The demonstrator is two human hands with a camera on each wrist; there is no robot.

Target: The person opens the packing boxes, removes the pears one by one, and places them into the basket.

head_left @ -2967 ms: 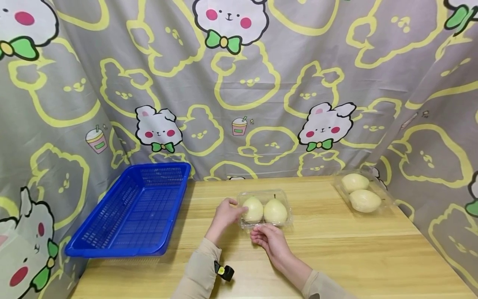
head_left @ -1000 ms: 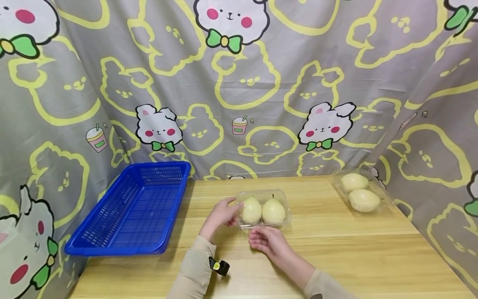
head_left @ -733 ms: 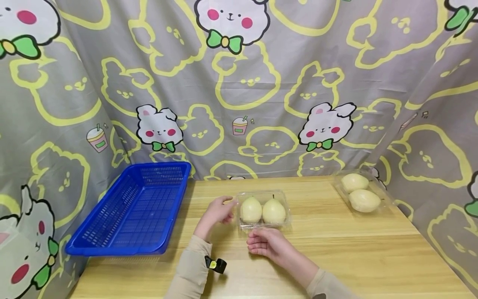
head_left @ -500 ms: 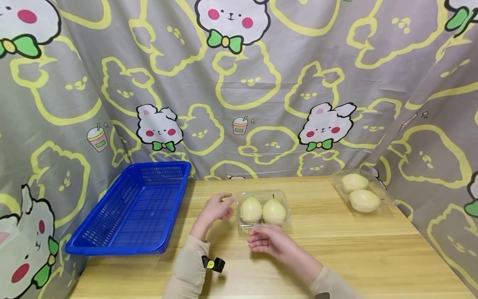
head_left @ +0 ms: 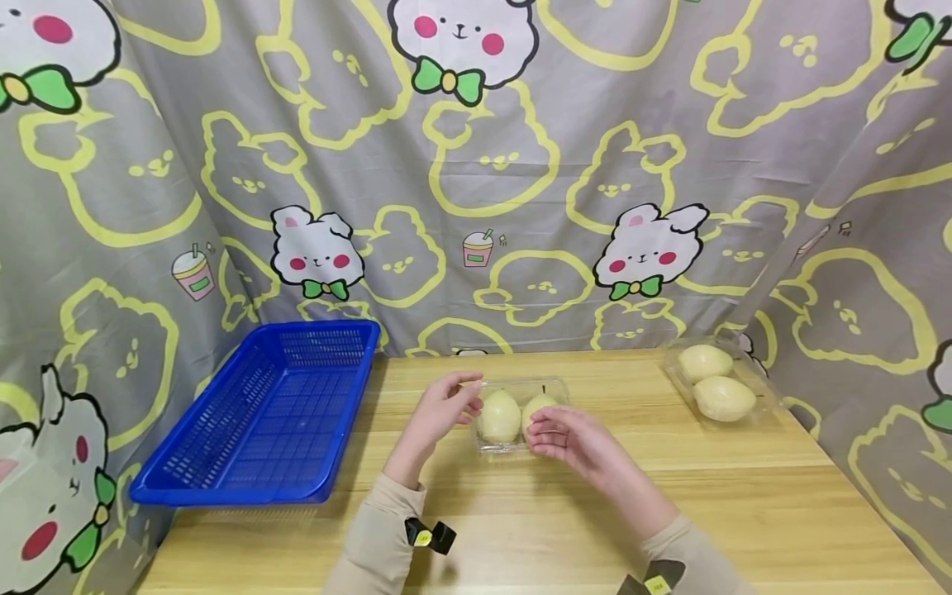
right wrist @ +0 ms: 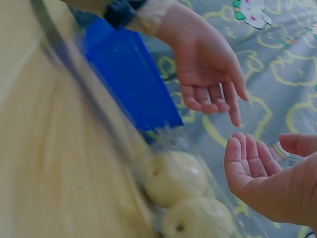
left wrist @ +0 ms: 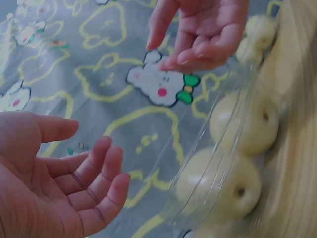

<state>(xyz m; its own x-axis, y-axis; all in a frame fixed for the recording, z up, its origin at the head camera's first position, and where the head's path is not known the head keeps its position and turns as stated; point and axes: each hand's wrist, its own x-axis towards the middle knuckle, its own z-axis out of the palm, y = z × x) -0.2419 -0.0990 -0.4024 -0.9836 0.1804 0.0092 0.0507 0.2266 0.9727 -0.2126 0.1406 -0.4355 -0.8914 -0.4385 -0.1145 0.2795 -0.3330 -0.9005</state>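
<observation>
Head view: the left hand [head_left: 440, 406] and right hand [head_left: 583, 445] are now raised from the clear rectangular plastic box [head_left: 502, 449], which rests mid-table holding two round pale-yellow pears [head_left: 500, 417]. Left wrist view: both hands are shown apart from the box, nothing gripped. Right wrist view: empty palms are confirmed; handling is judged paused.

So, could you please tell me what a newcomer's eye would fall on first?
Most likely the bright blue basket at the left of the wood-grain table, before the grey cartoon-print curtain. Next, probably the two pale pears in a clear plastic box near the middle, with the left hand and right hand close by.
</observation>
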